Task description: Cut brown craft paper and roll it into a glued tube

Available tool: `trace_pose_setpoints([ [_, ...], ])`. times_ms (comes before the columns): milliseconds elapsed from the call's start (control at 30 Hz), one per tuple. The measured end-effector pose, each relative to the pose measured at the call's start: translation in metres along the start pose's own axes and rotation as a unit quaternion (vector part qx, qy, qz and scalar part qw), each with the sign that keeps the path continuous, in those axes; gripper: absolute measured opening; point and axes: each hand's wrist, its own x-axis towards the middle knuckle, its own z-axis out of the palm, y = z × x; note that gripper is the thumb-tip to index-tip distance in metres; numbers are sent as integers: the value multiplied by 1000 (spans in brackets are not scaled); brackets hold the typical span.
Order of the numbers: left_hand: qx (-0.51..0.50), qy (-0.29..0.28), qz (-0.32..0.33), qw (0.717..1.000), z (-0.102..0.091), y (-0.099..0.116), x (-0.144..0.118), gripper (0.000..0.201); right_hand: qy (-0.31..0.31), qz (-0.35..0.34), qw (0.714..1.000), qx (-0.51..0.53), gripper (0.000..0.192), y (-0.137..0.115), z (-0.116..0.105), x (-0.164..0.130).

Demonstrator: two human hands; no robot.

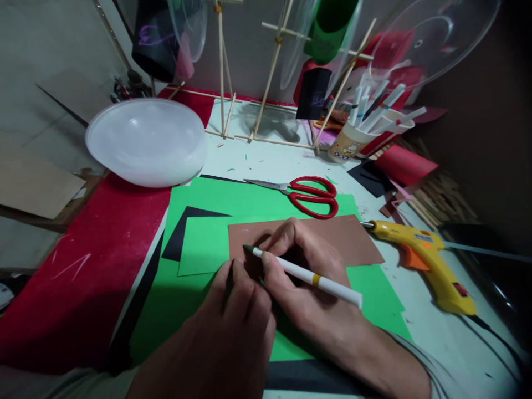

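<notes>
A white marker (pixel 310 274) with a yellow band and a dark green tip is pinched in my right hand (pixel 311 277). Its tip is at the left part of a brown paper strip (pixel 353 238). My left hand (pixel 241 305) has its fingers bent together, with the fingertips on the strip's lower left edge. Beneath the strip lie a smaller green paper piece (pixel 203 244) and a large green sheet (pixel 158 310). Just above it, scissors (pixel 313 197) with red handles lie with their blades pointing left. Part of the strip is hidden by my hands.
A yellow glue gun (pixel 432 266) with a cord lies at the right. Behind it stands a cup (pixel 347 143) of markers. A white plastic bowl (pixel 145 141) is at the left, on red paper (pixel 95 260). Thin stick frames (pixel 257 116) stand at the back.
</notes>
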Motion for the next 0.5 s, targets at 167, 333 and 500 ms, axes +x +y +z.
trace_pose_setpoints([
  [167, -14, 6, 5, 1000, 0, -1, -2, 35, -2, 0, 1000, -6, 15, -3, -2, -1],
  [333, 1, 80, 15, 997, 1, -4, -2, 27, 5, 5, 1000, -25, 17, -6, -9, -2],
  [500, 18, 44, 29, 998, -2, -3, -2, 32, 18, 14, 999, -33, 17, -7, -13, -17],
])
